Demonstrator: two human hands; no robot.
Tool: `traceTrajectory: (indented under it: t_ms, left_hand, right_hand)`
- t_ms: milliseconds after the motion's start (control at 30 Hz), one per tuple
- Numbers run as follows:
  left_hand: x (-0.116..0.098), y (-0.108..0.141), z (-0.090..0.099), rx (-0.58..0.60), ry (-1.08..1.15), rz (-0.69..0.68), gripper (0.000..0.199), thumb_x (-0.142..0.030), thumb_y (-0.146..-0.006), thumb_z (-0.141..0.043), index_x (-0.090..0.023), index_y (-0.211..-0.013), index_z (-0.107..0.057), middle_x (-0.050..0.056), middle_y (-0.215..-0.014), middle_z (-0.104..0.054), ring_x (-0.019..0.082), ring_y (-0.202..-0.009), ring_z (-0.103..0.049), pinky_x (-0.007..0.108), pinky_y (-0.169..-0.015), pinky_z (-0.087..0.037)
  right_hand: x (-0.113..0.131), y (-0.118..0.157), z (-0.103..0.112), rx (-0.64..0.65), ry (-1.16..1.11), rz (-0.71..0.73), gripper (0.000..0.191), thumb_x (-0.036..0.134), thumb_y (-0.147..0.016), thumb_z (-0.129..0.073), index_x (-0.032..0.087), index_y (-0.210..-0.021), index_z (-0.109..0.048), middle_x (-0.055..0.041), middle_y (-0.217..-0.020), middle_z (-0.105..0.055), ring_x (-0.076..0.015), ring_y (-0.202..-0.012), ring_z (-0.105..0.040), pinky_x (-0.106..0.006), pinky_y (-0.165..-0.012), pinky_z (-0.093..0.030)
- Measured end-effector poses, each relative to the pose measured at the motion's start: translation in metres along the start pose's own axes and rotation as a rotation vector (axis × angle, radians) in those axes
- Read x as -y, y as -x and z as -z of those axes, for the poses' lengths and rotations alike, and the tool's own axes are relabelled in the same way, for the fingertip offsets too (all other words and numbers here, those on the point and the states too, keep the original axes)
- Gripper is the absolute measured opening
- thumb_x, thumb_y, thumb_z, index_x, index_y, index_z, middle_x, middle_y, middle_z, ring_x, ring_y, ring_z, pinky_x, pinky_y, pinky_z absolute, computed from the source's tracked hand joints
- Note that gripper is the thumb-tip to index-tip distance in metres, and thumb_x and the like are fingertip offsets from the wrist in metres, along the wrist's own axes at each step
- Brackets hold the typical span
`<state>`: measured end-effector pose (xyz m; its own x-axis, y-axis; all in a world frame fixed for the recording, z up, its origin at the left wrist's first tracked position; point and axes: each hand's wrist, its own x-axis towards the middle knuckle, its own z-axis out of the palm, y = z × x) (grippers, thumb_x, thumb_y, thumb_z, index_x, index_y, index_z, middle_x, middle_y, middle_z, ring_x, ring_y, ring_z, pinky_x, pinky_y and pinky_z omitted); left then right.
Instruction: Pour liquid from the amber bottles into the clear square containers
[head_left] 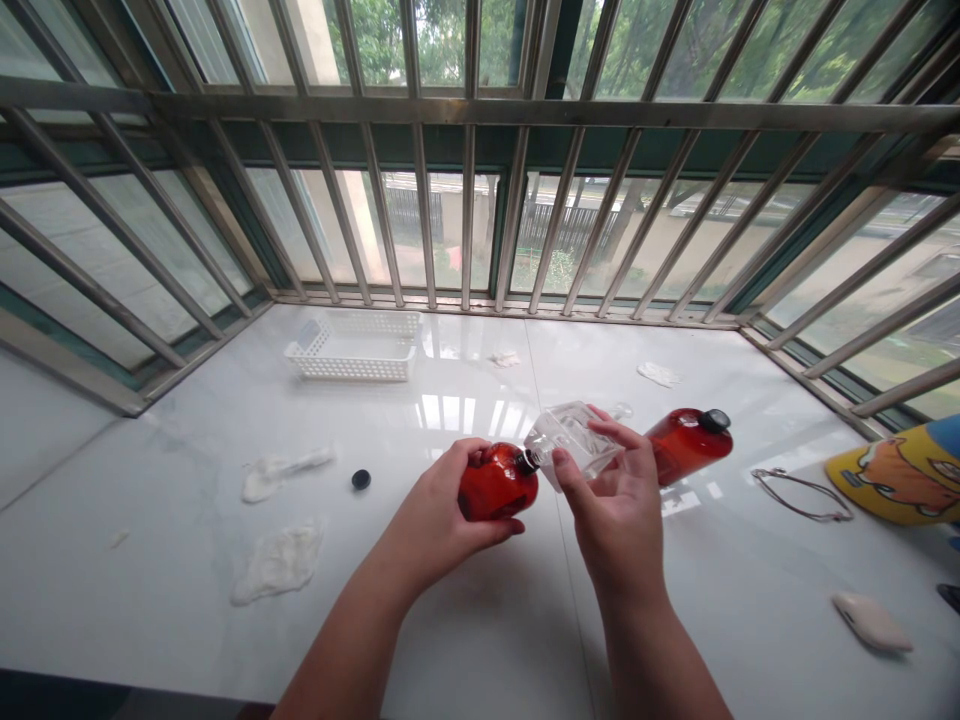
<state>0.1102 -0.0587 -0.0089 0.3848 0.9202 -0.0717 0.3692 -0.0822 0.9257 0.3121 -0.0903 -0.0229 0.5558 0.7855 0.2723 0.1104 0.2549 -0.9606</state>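
My left hand (pixel 442 510) is wrapped round a red-amber bottle (pixel 501 483), tilted with its dark neck to the right. In my right hand (pixel 619 500) is a clear square glass bottle (pixel 574 438), tipped so that its mouth meets the neck of the red bottle. Whether liquid passes between them cannot be made out. Just beyond my right hand, a second red bottle (pixel 686 445) with a black cap lies tilted in the view. A small black cap (pixel 361 480) rests on the white surface left of my left hand.
A white perforated basket (pixel 352 365) sits at the back left. Crumpled white tissues (pixel 277 563) lie at the left and back. On the right are a thin cord loop (pixel 802 495), a yellow patterned object (pixel 896 475) and a pale pink case (pixel 872 622). Metal bars (pixel 469 200) line the windows.
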Motion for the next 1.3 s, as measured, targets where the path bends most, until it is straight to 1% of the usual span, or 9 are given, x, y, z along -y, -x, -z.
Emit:
traceTrajectory:
  t_ms: [167, 433, 567, 700, 833, 1000, 1133, 1200, 1300]
  left_hand:
    - [0.0, 0.0, 0.0, 0.007, 0.013, 0.009, 0.072, -0.036, -0.075, -0.101, -0.033, -0.135, -0.061, 0.004, -0.135, -0.074, 0.029, -0.117, -0.072, 0.041, -0.099, -0.06]
    - [0.001, 0.0, -0.001, 0.012, 0.036, 0.005, 0.073, -0.038, -0.075, -0.102, -0.035, -0.136, -0.061, 0.002, -0.135, -0.074, 0.028, -0.118, -0.073, 0.041, -0.101, -0.06]
    - [0.005, -0.001, 0.0, -0.003, 0.087, 0.001, 0.077, -0.04, -0.074, -0.103, -0.033, -0.138, -0.061, 0.005, -0.139, -0.074, 0.031, -0.123, -0.073, 0.043, -0.105, -0.06]
    - [0.006, -0.001, 0.006, -0.055, 0.132, 0.009, 0.081, -0.046, -0.074, -0.103, -0.032, -0.141, -0.06, 0.007, -0.141, -0.074, 0.033, -0.127, -0.072, 0.045, -0.108, -0.06]
    - [0.007, 0.0, 0.016, -0.143, 0.201, 0.048, 0.081, -0.05, -0.075, -0.102, -0.031, -0.141, -0.059, 0.01, -0.138, -0.075, 0.034, -0.122, -0.075, 0.049, -0.106, -0.061]
    - [0.012, 0.001, 0.027, -0.311, 0.234, 0.02, 0.083, -0.055, -0.075, -0.099, -0.028, -0.142, -0.059, 0.013, -0.134, -0.076, 0.035, -0.118, -0.076, 0.052, -0.104, -0.061]
    - [0.009, 0.004, 0.034, -0.355, 0.157, 0.018, 0.082, -0.054, -0.077, -0.097, -0.027, -0.143, -0.058, 0.013, -0.134, -0.076, 0.034, -0.117, -0.077, 0.05, -0.103, -0.063]
    - [0.006, 0.007, 0.035, -0.352, 0.06, 0.02, 0.079, -0.051, -0.079, -0.096, -0.028, -0.144, -0.058, 0.011, -0.135, -0.076, 0.033, -0.117, -0.077, 0.05, -0.102, -0.064]
    - [0.0, 0.01, 0.034, -0.316, -0.127, -0.042, 0.072, -0.043, -0.08, -0.096, -0.032, -0.143, -0.062, 0.008, -0.14, -0.073, 0.033, -0.123, -0.074, 0.048, -0.103, -0.063]
  right_hand:
    - [0.002, 0.0, -0.002, -0.001, -0.014, -0.003, 0.048, 0.043, -0.084, -0.094, 0.028, -0.121, -0.068, -0.0134, -0.16, -0.063, -0.0378, -0.144, -0.064, -0.055, -0.107, -0.061]
    - [-0.011, -0.002, -0.001, 0.01, -0.151, -0.108, 0.054, 0.047, -0.084, -0.095, 0.031, -0.128, -0.067, -0.0122, -0.158, -0.063, -0.0369, -0.139, -0.065, -0.055, -0.106, -0.06]
    - [-0.014, -0.004, -0.002, 0.005, -0.254, -0.182, 0.054, 0.048, -0.084, -0.095, 0.033, -0.127, -0.066, -0.0084, -0.149, -0.068, -0.031, -0.132, -0.068, -0.05, -0.105, -0.059]
    - [-0.011, -0.005, -0.004, -0.016, -0.333, -0.251, 0.057, 0.049, -0.081, -0.097, 0.032, -0.126, -0.066, -0.0053, -0.129, -0.074, -0.0244, -0.108, -0.073, -0.035, -0.082, -0.059]
    - [-0.007, -0.006, -0.006, -0.035, -0.38, -0.282, 0.06, 0.051, -0.078, -0.099, 0.031, -0.124, -0.065, -0.0038, -0.119, -0.073, -0.0197, -0.088, -0.07, -0.026, -0.061, -0.049]
    - [-0.005, -0.008, -0.004, -0.051, -0.396, -0.285, 0.061, 0.05, -0.076, -0.1, 0.031, -0.123, -0.066, -0.0023, -0.118, -0.071, -0.0182, -0.089, -0.068, -0.024, -0.06, -0.048]
    - [-0.007, -0.009, -0.003, -0.045, -0.363, -0.282, 0.061, 0.051, -0.077, -0.099, 0.031, -0.124, -0.065, -0.0035, -0.121, -0.071, -0.0209, -0.095, -0.071, -0.026, -0.062, -0.051]
    - [-0.009, -0.008, -0.003, -0.036, -0.348, -0.272, 0.061, 0.052, -0.078, -0.098, 0.031, -0.125, -0.064, -0.0052, -0.126, -0.072, -0.0237, -0.101, -0.073, -0.03, -0.068, -0.057]
    - [-0.012, -0.007, -0.003, -0.019, -0.316, -0.241, 0.061, 0.053, -0.081, -0.095, 0.031, -0.127, -0.063, -0.0082, -0.137, -0.071, -0.0306, -0.119, -0.073, -0.048, -0.092, -0.065]
